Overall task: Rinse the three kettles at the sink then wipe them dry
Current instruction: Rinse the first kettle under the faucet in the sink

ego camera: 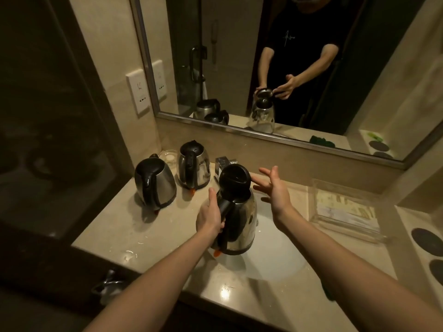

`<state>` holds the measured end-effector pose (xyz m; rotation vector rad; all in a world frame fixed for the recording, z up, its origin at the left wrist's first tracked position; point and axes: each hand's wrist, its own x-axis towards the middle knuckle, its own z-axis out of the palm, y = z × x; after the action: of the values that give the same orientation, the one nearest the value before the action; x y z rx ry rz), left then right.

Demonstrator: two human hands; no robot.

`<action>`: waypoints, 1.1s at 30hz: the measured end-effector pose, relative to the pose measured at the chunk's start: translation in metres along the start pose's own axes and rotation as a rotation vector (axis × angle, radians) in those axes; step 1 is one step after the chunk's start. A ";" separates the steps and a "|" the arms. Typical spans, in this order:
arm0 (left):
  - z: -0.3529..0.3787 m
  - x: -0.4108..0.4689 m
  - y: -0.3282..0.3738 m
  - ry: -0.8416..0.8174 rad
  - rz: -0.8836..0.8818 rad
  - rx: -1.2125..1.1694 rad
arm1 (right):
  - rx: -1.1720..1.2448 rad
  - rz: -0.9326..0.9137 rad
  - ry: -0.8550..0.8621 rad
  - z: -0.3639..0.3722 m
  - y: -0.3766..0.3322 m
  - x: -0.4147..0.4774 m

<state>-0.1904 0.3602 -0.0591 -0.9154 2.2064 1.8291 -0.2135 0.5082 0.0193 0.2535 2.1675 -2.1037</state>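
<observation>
Beige marble vanity counter (148, 226), dim light | left hand (209, 218) grips black handle (224, 206) of stainless-steel kettle (242, 219) over white sink basin (275, 248) | right hand (275, 188) empty, fingers spread beside black lid (236, 179), possibly ajar | advice: open lid fully, keep mouth under chrome tap (223, 162), base dry

Head view, forward and down, close over sink (275, 248)

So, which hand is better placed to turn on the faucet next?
Probably right. The right hand is open and free beside the held kettle, close to the faucet; the left hand grips that kettle.
</observation>
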 end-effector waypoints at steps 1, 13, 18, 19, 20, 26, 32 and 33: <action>0.002 0.000 -0.001 -0.020 -0.014 -0.021 | 0.010 0.009 -0.003 -0.003 0.003 0.002; 0.014 0.009 -0.014 -0.039 -0.183 -0.151 | 0.009 0.017 -0.066 -0.005 0.007 0.012; 0.019 0.032 -0.012 -0.140 -0.276 -0.221 | 0.022 0.071 -0.053 -0.004 0.014 0.027; 0.021 0.036 -0.011 -0.160 -0.297 -0.231 | 0.019 0.078 -0.048 -0.002 0.015 0.030; 0.022 0.040 -0.011 -0.168 -0.315 -0.239 | 0.016 0.085 -0.046 0.000 0.016 0.033; 0.042 0.062 -0.026 0.018 -0.369 -0.243 | 0.012 0.108 -0.042 0.014 0.024 0.058; 0.056 0.083 -0.035 0.146 -0.339 -0.137 | 0.029 0.162 -0.030 0.022 0.033 0.093; 0.057 0.087 -0.037 0.160 -0.324 -0.111 | 0.015 0.169 -0.018 0.022 0.035 0.100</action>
<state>-0.2571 0.3787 -0.1453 -1.3935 1.9099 1.7905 -0.3052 0.4908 -0.0351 0.4025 2.0429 -2.0225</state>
